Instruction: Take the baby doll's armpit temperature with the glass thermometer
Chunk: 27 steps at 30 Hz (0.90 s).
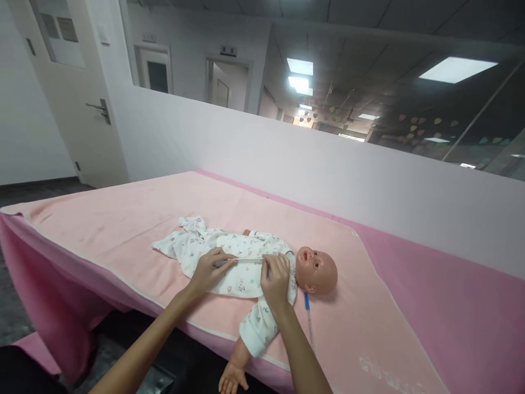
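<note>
A baby doll (pixel 315 269) lies on its back on a pink blanket (pixel 123 219), head to the right. It wears a white printed sleepsuit (pixel 241 279). My left hand (pixel 210 268) rests on the doll's belly, fingers pinched along the suit's front seam. My right hand (pixel 275 279) sits on the doll's chest just below the chin, fingers curled and pinching the same seam. One bare doll arm (pixel 234 369) hangs over the table's near edge.
A thin blue-tipped stick, like a thermometer (pixel 308 317), lies on the blanket beside the doll's head. A white partition wall (pixel 328 169) runs behind the table. A door (pixel 82 93) stands at the far left. The blanket drapes over the table's left end.
</note>
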Each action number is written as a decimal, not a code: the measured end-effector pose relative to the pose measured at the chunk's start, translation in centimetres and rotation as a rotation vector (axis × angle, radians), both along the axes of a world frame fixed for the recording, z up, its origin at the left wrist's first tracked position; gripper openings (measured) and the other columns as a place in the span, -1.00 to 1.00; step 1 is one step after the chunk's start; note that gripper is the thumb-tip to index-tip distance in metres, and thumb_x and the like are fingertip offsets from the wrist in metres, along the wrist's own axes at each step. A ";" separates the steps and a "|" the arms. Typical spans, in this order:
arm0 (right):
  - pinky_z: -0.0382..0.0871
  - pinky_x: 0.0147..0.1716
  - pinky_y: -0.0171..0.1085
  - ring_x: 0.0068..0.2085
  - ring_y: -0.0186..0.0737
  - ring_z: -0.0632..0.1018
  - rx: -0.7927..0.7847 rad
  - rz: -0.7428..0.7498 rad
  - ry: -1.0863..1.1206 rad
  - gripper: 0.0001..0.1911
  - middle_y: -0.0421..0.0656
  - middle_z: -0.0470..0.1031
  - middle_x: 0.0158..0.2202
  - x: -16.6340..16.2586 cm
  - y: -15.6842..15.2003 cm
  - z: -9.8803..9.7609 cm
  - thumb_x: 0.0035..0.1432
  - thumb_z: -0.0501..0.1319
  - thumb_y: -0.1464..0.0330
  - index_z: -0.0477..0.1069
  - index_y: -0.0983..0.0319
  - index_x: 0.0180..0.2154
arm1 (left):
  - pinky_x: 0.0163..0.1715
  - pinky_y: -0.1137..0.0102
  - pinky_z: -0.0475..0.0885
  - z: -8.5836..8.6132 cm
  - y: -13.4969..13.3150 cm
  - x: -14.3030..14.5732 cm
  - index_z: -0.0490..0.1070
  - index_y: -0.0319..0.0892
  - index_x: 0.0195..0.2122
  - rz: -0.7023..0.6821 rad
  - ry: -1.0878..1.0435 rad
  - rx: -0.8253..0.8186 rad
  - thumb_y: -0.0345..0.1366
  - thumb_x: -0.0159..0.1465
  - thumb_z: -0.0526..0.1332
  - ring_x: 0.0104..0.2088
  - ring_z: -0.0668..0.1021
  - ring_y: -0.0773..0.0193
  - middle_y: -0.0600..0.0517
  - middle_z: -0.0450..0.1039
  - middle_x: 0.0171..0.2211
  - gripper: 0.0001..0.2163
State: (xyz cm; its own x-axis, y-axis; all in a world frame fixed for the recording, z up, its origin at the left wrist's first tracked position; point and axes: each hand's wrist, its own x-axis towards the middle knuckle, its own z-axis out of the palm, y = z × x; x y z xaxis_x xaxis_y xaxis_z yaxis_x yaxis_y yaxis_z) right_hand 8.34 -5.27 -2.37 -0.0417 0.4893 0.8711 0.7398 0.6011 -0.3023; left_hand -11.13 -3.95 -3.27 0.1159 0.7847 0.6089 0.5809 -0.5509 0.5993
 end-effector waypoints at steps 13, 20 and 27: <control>0.23 -0.12 -0.11 -0.21 -0.20 0.44 0.064 -0.131 -0.090 -0.81 -0.09 0.48 -0.28 -0.2 -0.1 1.0 0.14 0.02 0.49 0.36 0.24 -0.24 | -0.42 0.47 0.26 8.5 5.1 0.3 0.48 -0.12 -0.32 -0.157 0.312 0.036 -0.09 0.25 0.03 -0.44 0.43 0.34 0.04 0.43 -0.41 -0.70; 0.27 -0.07 -0.06 -0.21 -0.17 0.47 0.105 -0.526 -0.065 -0.84 -0.08 0.49 -0.31 4.9 -7.1 -0.3 0.09 0.11 0.45 0.36 0.24 -0.23 | -0.37 0.42 0.28 5.6 6.7 8.0 0.46 -0.16 -0.34 -0.494 0.251 -0.038 -0.17 0.27 0.00 -0.41 0.43 0.30 0.02 0.42 -0.42 -0.72; 0.32 -0.25 -0.16 -0.32 -0.14 0.49 -0.198 -0.769 -0.172 -0.73 -0.08 0.50 -0.36 8.6 -15.3 -5.8 0.16 0.04 0.21 0.40 0.24 -0.31 | -0.49 0.41 0.20 4.6 7.1 7.8 0.43 -0.17 -0.53 -0.595 0.211 -0.190 -0.11 0.26 -0.04 -0.53 0.38 0.30 0.07 0.38 -0.58 -0.62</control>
State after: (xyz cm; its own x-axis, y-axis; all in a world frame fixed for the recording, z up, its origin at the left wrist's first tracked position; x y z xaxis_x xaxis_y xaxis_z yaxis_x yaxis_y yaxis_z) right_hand 16.98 -20.59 -8.17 0.2442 0.5798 0.7773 0.9697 -0.1475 -0.1946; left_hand -3.33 3.15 1.37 0.6649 0.6411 0.3832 0.3251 -0.7104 0.6243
